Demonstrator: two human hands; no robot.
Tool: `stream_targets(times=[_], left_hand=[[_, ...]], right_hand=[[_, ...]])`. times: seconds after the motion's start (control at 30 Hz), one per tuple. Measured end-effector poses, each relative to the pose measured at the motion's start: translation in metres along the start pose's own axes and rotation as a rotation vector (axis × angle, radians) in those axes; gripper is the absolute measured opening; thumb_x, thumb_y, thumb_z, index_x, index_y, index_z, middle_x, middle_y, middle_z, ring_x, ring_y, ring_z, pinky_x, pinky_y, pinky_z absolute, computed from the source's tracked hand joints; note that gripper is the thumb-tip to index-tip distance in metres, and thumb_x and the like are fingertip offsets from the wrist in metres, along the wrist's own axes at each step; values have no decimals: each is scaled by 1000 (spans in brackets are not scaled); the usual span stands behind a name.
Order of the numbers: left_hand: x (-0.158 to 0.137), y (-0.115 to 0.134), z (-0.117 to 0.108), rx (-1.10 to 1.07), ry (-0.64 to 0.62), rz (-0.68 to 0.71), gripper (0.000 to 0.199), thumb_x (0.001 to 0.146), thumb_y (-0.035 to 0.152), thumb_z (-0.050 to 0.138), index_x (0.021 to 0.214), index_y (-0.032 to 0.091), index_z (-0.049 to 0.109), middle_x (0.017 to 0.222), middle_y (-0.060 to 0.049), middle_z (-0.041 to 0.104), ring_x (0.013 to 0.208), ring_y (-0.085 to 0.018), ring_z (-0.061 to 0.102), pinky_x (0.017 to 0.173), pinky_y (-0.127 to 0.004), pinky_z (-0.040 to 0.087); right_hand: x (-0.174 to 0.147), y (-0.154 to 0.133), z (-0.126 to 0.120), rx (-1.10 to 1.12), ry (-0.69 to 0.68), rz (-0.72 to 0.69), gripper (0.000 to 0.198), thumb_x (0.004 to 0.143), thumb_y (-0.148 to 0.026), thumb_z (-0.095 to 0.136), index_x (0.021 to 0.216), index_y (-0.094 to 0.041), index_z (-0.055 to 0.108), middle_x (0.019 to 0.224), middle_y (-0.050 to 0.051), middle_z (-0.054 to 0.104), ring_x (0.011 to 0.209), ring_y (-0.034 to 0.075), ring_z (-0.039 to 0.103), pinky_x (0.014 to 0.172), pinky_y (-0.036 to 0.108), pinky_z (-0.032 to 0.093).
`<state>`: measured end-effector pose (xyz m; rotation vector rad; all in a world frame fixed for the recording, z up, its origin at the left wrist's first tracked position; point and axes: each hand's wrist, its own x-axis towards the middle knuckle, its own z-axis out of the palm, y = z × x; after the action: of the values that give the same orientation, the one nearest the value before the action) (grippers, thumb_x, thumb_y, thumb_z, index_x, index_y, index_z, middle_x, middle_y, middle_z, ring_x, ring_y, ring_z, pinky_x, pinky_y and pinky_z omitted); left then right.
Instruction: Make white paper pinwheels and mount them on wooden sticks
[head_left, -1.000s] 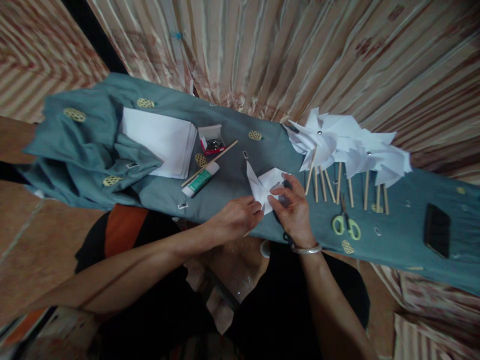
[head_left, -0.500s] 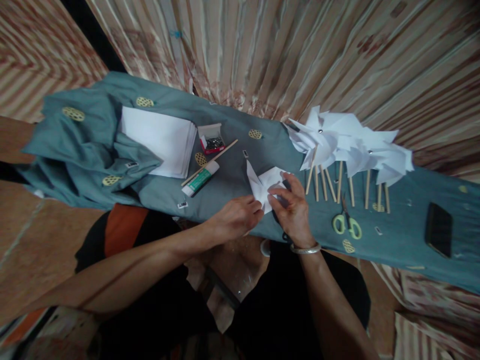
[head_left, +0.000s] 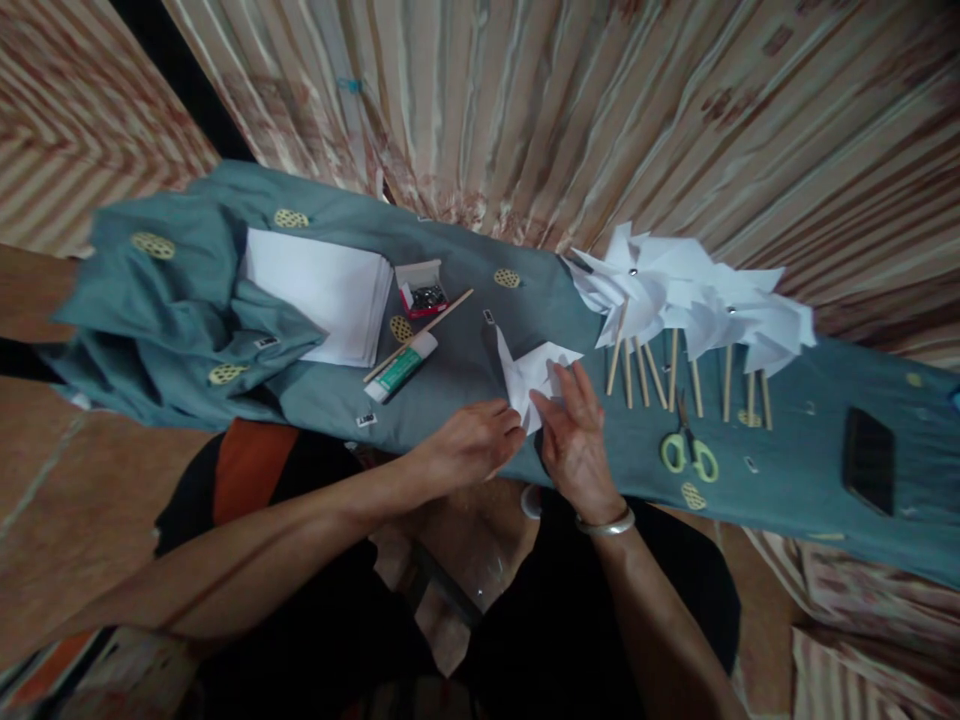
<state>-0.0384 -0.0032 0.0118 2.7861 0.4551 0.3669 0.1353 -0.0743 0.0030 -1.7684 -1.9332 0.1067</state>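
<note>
A white paper pinwheel (head_left: pixel 529 378), partly folded, lies at the near edge of the table, one pointed blade standing up at its left. My left hand (head_left: pixel 480 435) is closed, fingertips pinching its near corner. From the right, my right hand (head_left: pixel 577 435) holds the same paper between thumb and fingers, the other fingers stretched across it. The fingers hide part of its middle. To the right of that hand are finished white pinwheels (head_left: pixel 637 285) on wooden sticks, heaped together. Green-handled scissors (head_left: pixel 688 455) lie below the sticks.
On the left is a stack of white paper (head_left: pixel 319 290), partly under bunched cloth. Beside it are an opened small box of metal pins (head_left: pixel 424 292), a loose wooden stick (head_left: pixel 450 308) and a glue stick (head_left: pixel 403 370). A phone (head_left: pixel 868 460) lies far right on the green tablecloth (head_left: pixel 480 350).
My right hand's fingers have straightened and shifted over the paper, showing more of its right-hand point. My left hand keeps its pinch. The whole view has shifted slightly.
</note>
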Motion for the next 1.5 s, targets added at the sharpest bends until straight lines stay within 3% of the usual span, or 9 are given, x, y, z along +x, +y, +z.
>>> stream_targets(times=[0.3,0.63,0.87,1.03,1.17,1.5], left_hand=[[0,-8,-13,-83,106,-14,19,94,19,46,90,14,64,91,-7,65,86,-17,59,76,-29,47],[2,-43,-33,-326,403,-252,21,91,23,52,98,16,71,94,-7,69,89,-18,64,81,-31,51],[4,-36,-27,-225,331,-161,26,93,24,48,95,14,72,94,-10,69,90,-19,63,83,-33,51],[5,-38,-27,-220,352,-180,25,93,24,48,97,15,71,95,-9,69,91,-19,63,84,-34,51],[5,-40,-27,-220,348,-185,24,92,24,49,97,15,71,95,-9,69,91,-20,64,83,-34,51],[7,-48,-31,-339,419,-297,22,89,22,53,96,15,73,94,-8,71,89,-19,65,83,-32,52]], right_hand=[[-4,0,3,-78,-19,-33,45,89,-6,40,129,-23,53,157,11,31,149,29,14,109,59,31],[-1,5,4,-61,-40,-35,50,86,-7,40,131,-26,51,156,8,33,149,28,15,109,59,31],[-5,-6,8,-122,-31,-46,54,84,-5,37,136,-20,45,156,13,32,150,26,11,111,55,29],[-8,-11,12,-162,-43,-34,52,86,-5,35,136,-17,44,153,16,35,150,27,11,111,56,28],[-8,-8,13,-129,-35,3,58,83,-4,38,138,-21,44,155,13,34,149,28,12,109,58,30],[-2,2,5,-133,-39,2,53,78,-6,46,127,-23,55,156,10,31,148,31,15,109,58,28]])
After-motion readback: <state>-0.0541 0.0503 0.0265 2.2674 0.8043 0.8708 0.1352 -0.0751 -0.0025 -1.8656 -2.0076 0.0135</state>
